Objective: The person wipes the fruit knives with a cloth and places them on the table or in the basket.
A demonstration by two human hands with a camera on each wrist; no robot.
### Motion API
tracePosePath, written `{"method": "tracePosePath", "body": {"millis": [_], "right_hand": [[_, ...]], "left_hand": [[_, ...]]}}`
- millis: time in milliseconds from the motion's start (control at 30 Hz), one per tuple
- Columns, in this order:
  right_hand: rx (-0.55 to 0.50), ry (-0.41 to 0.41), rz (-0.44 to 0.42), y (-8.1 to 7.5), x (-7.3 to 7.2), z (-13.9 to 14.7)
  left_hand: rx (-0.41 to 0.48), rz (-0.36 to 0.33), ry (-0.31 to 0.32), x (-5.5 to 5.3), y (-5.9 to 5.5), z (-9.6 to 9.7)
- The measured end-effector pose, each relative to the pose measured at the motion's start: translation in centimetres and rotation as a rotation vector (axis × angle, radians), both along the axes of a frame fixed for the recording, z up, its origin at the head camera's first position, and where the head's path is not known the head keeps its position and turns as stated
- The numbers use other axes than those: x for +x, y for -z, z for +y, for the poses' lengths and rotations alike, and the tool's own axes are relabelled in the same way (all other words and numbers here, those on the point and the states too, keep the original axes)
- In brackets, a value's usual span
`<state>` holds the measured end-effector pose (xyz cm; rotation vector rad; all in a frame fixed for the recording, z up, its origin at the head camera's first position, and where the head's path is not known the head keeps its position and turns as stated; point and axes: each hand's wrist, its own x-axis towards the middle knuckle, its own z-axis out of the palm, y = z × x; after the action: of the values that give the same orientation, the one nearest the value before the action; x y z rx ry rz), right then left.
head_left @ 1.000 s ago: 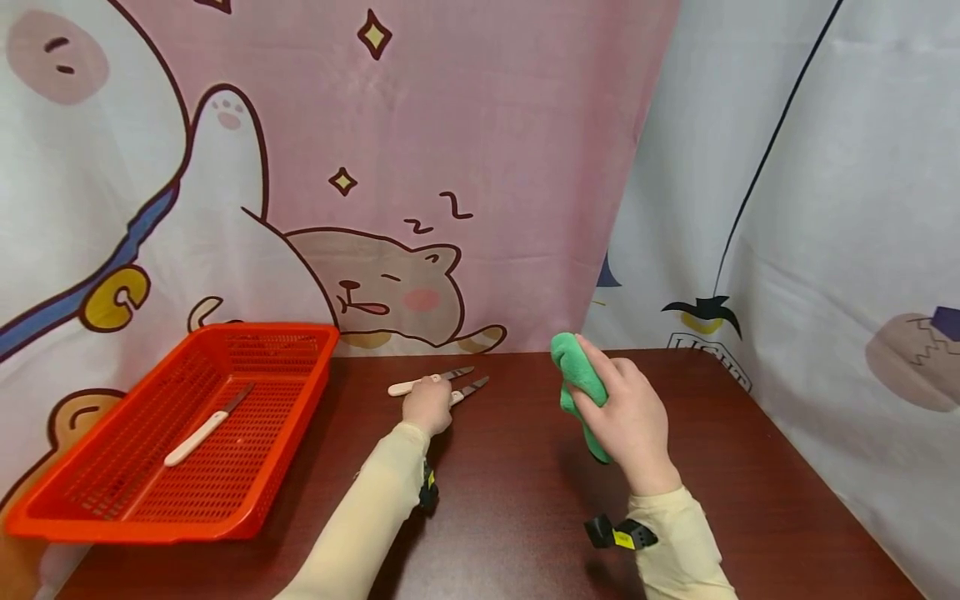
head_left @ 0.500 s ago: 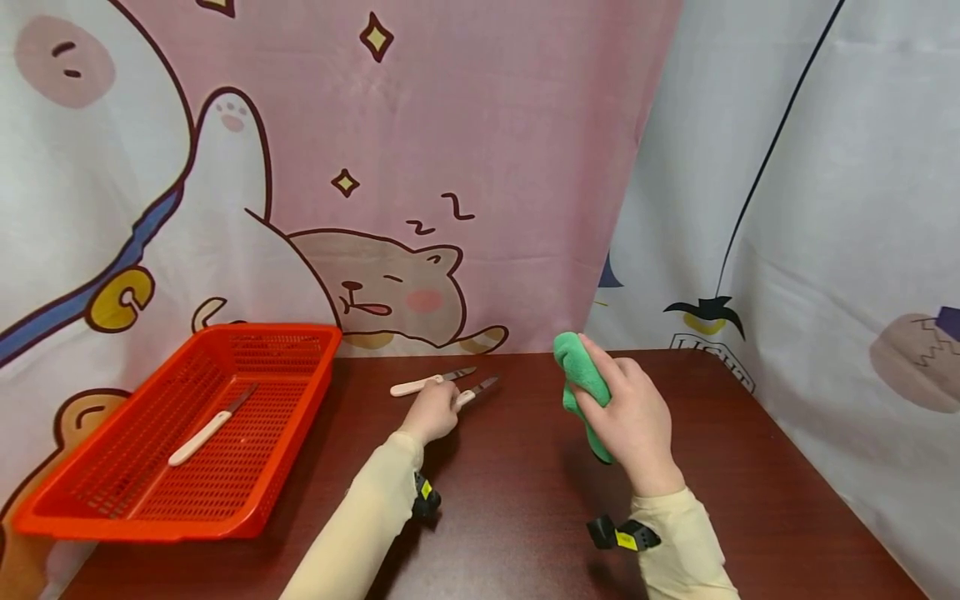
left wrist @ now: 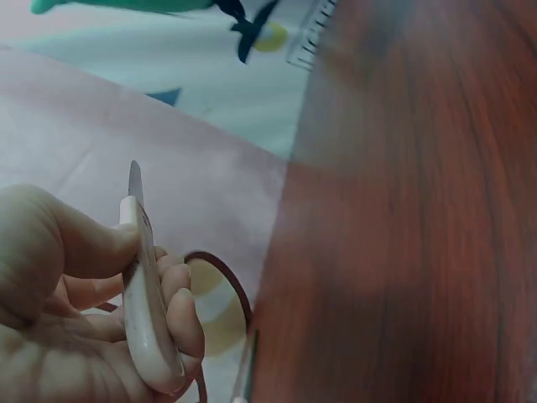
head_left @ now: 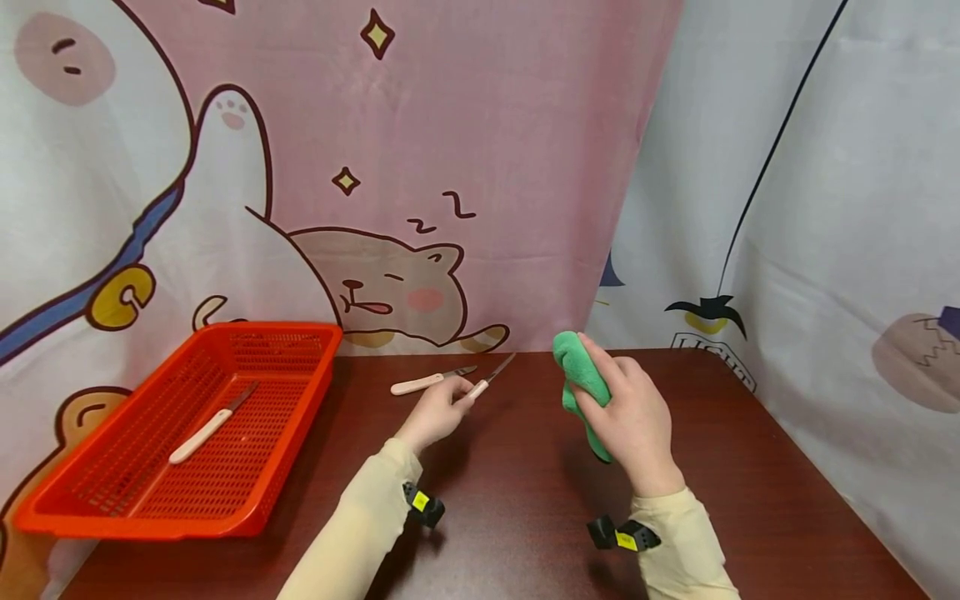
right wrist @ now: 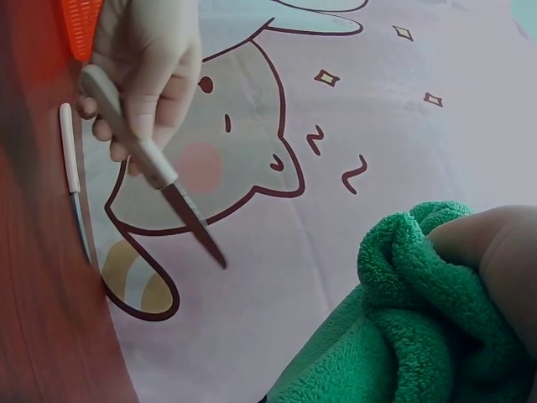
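My left hand (head_left: pixel 435 412) grips a small knife (head_left: pixel 478 389) by its white handle, its blade pointing away and to the right. The left wrist view shows the thumb pressing the handle of this knife (left wrist: pixel 147 311) with fingers curled beneath. A second white-handled knife (head_left: pixel 418 385) lies on the table just behind that hand. Bunched in my right hand (head_left: pixel 630 417) is a green fluffy cloth (head_left: pixel 581 371), held above the table; its folds fill the lower right of the right wrist view. The two hands are apart.
An orange-red plastic basket (head_left: pixel 255 492) stands at the left, with another white-handled knife (head_left: pixel 202 437) lying in it. The dark brown table (head_left: pixel 517 517) ends at a printed cloth backdrop (head_left: pixel 525 167) behind and to the right.
My left hand has picked up the right-hand knife from the table, lifting and tilting it so the blade points further up. The right hand with the cloth has stayed nearly still.
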<state>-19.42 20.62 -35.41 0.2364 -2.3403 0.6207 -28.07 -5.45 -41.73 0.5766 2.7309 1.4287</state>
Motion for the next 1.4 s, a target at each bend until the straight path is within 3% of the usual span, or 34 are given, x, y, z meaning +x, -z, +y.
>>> {"method": "tracePosePath", "body": {"millis": [267, 667, 1133, 1400], "right_hand": [[-0.002, -0.008, 0.028, -0.2, 0.1, -0.3], [0.034, -0.061, 0.099, 0.3, 0.2, -1.5], [0.153, -0.128, 0.148, 1.7, 0.0, -4.0], [0.180, -0.145, 0.139, 2.0, 0.0, -4.6]], "left_hand": [[0.246, -0.143, 0.054, 1.3, -1.1, -0.3], [0.563, -0.323, 0.200, 2.2, -1.3, -0.8], [0.661, -0.387, 0.267, 3.8, -0.9, -0.6], [0.721, -0.420, 0.264, 4.4, -0.8, -0.5]]}}
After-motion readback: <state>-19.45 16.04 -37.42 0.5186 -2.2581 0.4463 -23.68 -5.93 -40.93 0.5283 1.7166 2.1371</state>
